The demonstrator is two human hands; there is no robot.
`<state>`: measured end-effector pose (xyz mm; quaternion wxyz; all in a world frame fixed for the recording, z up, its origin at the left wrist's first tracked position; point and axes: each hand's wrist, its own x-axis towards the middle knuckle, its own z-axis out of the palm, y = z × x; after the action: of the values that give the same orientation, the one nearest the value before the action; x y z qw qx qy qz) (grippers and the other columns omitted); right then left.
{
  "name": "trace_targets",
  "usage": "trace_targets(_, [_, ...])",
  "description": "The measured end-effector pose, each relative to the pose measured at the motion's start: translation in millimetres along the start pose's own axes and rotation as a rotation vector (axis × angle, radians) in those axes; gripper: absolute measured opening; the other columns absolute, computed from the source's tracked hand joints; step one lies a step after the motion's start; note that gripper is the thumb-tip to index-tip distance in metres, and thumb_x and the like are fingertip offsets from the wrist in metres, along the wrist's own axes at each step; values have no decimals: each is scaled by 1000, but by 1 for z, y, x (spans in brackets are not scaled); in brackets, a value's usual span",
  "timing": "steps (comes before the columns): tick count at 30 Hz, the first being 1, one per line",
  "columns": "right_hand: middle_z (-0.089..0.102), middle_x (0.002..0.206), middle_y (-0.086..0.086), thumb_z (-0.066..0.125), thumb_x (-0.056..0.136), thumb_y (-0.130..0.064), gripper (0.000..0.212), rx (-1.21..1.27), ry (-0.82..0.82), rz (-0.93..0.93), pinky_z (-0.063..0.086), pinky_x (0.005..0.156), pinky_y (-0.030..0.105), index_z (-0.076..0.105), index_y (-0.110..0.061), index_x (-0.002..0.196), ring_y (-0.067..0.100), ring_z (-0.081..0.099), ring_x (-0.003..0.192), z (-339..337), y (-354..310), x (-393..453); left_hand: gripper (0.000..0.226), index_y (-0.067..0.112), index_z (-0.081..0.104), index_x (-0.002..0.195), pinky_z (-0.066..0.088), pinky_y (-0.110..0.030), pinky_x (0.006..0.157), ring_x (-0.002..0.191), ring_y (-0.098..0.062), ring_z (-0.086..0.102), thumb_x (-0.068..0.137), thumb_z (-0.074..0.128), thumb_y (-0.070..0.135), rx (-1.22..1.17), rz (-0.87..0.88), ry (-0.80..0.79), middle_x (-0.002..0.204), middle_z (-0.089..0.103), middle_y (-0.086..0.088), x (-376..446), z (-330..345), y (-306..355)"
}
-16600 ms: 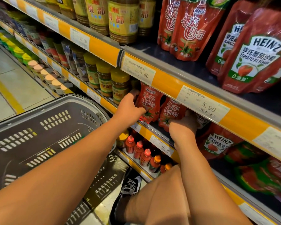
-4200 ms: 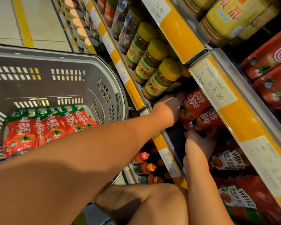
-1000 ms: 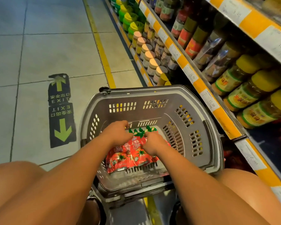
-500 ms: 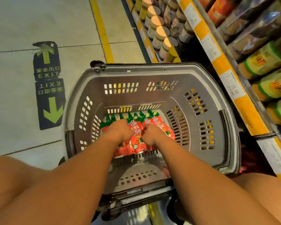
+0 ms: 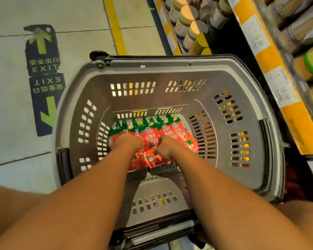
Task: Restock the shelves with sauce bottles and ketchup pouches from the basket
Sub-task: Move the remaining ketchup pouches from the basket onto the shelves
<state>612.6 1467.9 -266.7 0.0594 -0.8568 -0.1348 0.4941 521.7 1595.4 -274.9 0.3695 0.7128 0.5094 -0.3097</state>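
A grey plastic basket (image 5: 260, 141) stands on the floor in front of me. On its bottom lie several red ketchup pouches (image 5: 150, 136) with green spouts, fanned out side by side. Both my hands are down in the basket on the pouches. My left hand (image 5: 127, 141) covers the left pouches with fingers curled down onto them. My right hand (image 5: 165, 146) grips the pouches on the right side. The fingertips of both hands are hidden under the knuckles.
The shelves (image 5: 271, 69) with yellow price strips run along the right, holding jars (image 5: 186, 17) and bottles. On the tiled floor to the left are a dark exit arrow sticker (image 5: 43, 76) and a yellow line (image 5: 116, 24). My knees flank the basket.
Both hands left the shelf and reached into the basket. Over the last second they settled lower on the pouches and curled onto them, and the view tilted down over the basket.
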Motion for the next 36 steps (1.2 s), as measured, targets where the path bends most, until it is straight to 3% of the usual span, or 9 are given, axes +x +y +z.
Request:
trace_targets(5, [58, 138, 16, 79, 85, -14, 71, 67, 5, 25, 50, 89, 36, 41, -6, 145, 34, 58, 122, 3, -1, 8, 69, 8, 44, 145, 51, -46, 101, 122, -38, 58, 89, 58, 45, -7, -134, 18, 137, 59, -17, 3, 7, 0])
trace_targets(10, [49, 150, 18, 84, 82, -16, 94, 138, 1, 47, 50, 105, 47, 27, -4, 156, 38, 51, 134, 4, -3, 8, 57, 8, 58, 137, 52, -46, 104, 119, -35, 61, 94, 53, 46, -34, -131, -24, 136, 61, -15, 4, 9, -2])
trace_targets(14, [54, 143, 18, 87, 76, -17, 93, 188, 12, 75, 53, 102, 50, 33, -4, 150, 38, 55, 128, 2, -2, 6, 58, 8, 58, 137, 48, -46, 107, 124, -35, 58, 94, 54, 47, 27, -134, -21, 138, 60, -16, 8, 11, -4])
trace_targets(17, [57, 136, 18, 88, 74, -17, 90, 199, 17, 87, 56, 97, 50, 36, -4, 146, 37, 60, 121, 3, -1, 3, 61, 7, 51, 139, 49, -45, 104, 127, -36, 57, 91, 60, 43, 52, -157, 25, 139, 59, -17, 8, 13, -3])
trace_targets(21, [57, 134, 18, 87, 75, -17, 89, 211, 40, 70, 56, 95, 47, 35, -5, 146, 37, 60, 119, 3, -4, 1, 73, 15, 22, 144, 49, -48, 90, 126, -43, 53, 89, 66, 34, 7, -175, 70, 136, 56, -20, 7, 16, -1])
trace_targets(24, [57, 134, 17, 84, 79, -17, 89, 157, 47, 42, 56, 93, 45, 32, -4, 150, 35, 60, 117, 3, -6, 0, 79, 18, 13, 148, 50, -48, 79, 119, -43, 59, 88, 65, 23, -44, -151, 108, 126, 61, -19, 7, 16, -2])
trace_targets(30, [62, 129, 19, 78, 87, -13, 61, -65, -38, 48, 57, 95, 46, 49, 1, 139, 35, 66, 111, 2, -8, 0, 49, 4, 53, 134, 57, -44, 92, 112, -36, 65, 94, 68, 29, -50, -108, 93, 126, 65, -17, 5, 14, -4])
trace_targets(32, [62, 131, 18, 81, 87, -16, 62, -104, -57, 45, 55, 99, 45, 52, 0, 139, 36, 64, 116, 1, -8, 1, 37, 5, 63, 123, 58, -42, 88, 108, -35, 66, 94, 70, 27, -42, -88, 58, 122, 67, -16, 3, 16, -3])
trace_targets(36, [62, 131, 15, 83, 86, -22, 61, -134, -62, 24, 53, 101, 45, 54, -2, 135, 34, 62, 118, 1, -9, 0, 31, 3, 60, 122, 49, -39, 74, 104, -33, 64, 94, 68, 14, -3, -46, 13, 122, 66, -17, -3, 23, -1])
